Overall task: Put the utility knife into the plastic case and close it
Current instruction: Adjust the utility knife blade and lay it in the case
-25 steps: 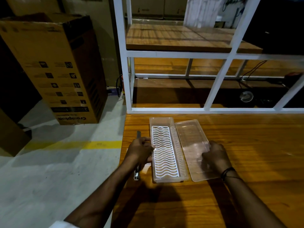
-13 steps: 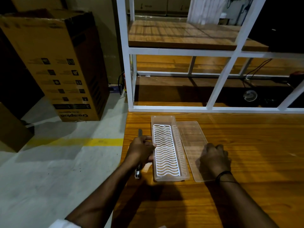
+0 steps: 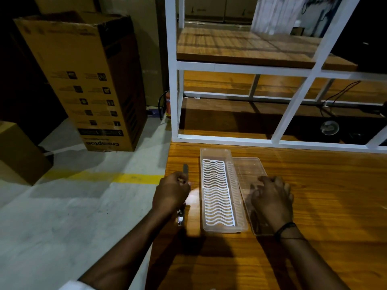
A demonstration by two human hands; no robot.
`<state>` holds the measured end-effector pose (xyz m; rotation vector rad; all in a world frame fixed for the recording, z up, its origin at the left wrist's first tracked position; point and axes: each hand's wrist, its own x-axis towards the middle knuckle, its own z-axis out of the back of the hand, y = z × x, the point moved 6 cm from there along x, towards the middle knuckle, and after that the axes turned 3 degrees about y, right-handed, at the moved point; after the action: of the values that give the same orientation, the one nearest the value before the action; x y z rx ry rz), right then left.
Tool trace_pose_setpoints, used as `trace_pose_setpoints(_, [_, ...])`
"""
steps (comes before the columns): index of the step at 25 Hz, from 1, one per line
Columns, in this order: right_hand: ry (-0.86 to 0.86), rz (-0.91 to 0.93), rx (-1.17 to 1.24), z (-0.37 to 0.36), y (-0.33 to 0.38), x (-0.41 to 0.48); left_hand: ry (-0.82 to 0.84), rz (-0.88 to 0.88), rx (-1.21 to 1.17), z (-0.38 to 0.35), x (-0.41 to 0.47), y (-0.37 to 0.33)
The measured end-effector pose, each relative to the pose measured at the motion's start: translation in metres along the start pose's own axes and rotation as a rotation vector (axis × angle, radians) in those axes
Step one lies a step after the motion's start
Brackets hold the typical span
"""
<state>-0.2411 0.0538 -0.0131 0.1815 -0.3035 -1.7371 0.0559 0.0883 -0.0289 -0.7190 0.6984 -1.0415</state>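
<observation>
A clear plastic case (image 3: 216, 152) lies open on the wooden table (image 3: 314, 206), with a white wavy grid insert (image 3: 217, 193) inside. Its clear lid (image 3: 248, 166) lies flat on the table along the case's right side. My left hand (image 3: 170, 194) is closed around the utility knife (image 3: 185, 169) just left of the case; the knife's grey tip sticks out beyond my fingers and its metal end shows below my palm. My right hand (image 3: 271, 200) rests palm down on the near half of the lid, fingers spread.
A white metal shelf frame (image 3: 173, 80) with wooden boards stands at the table's far edge. A tall cardboard box (image 3: 88, 80) stands on the concrete floor to the left, beyond the table's left edge. A yellow floor line (image 3: 100, 176) runs there. Cables lie behind the frame at right.
My left hand with the knife has shifted slightly left, away from the case wall. My right hand stays on the lid. The case and lid have not visibly moved.
</observation>
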Motion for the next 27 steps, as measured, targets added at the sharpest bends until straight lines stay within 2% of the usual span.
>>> trace_pose_setpoints(4, [-0.028,0.145,0.083,0.007,0.033,-0.015,-0.015,0.026,0.399,0.002,-0.006,0.024])
trace_pose_setpoints(7, [-0.059,0.285,0.124,0.008,0.063,-0.027,0.018,0.051,0.526,-0.008,-0.008,0.035])
trace_pose_setpoints(12, [-0.042,0.373,0.182,0.007,0.088,-0.036,-0.025,0.059,0.525,-0.016,-0.007,0.029])
trace_pose_setpoints(27, [-0.003,0.341,0.211,-0.001,0.078,-0.042,0.027,0.102,0.300,-0.018,0.002,0.036])
